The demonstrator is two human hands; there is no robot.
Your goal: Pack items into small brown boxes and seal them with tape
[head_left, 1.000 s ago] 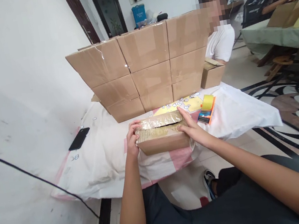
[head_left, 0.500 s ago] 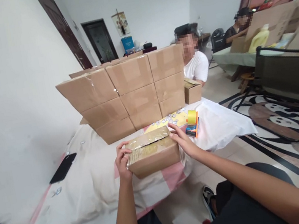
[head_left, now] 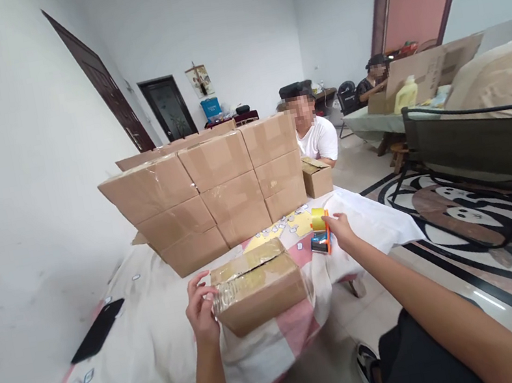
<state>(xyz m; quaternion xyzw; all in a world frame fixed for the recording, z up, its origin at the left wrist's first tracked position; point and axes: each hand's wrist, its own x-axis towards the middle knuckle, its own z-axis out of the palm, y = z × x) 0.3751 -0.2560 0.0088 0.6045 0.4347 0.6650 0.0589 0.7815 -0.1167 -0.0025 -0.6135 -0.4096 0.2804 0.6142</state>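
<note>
A brown cardboard box (head_left: 266,305) lies on the cloth-covered table in front of me, with shiny tape and a slit between the flaps on its top. My left hand (head_left: 201,307) rests against its left end, fingers apart and slightly bent, not wrapped round it. To the right of the box, my right hand (head_left: 341,231) has its thumb and fingers at the orange edge of a tape dispenser (head_left: 329,241) with a yellow roll. The dispenser still sits on the cloth. Part of the right fingers' grip is hard to make out.
Behind the box stands a wall of stacked cardboard boxes (head_left: 231,202). A smaller box (head_left: 318,180) is at its right, near a person in a white shirt (head_left: 320,137). A black phone (head_left: 97,330) lies at left. A dark chair (head_left: 480,145) stands right.
My right hand has left the box's right end and moved right to the tape dispenser. My left hand stays at the box's left end. The view has shifted.
</note>
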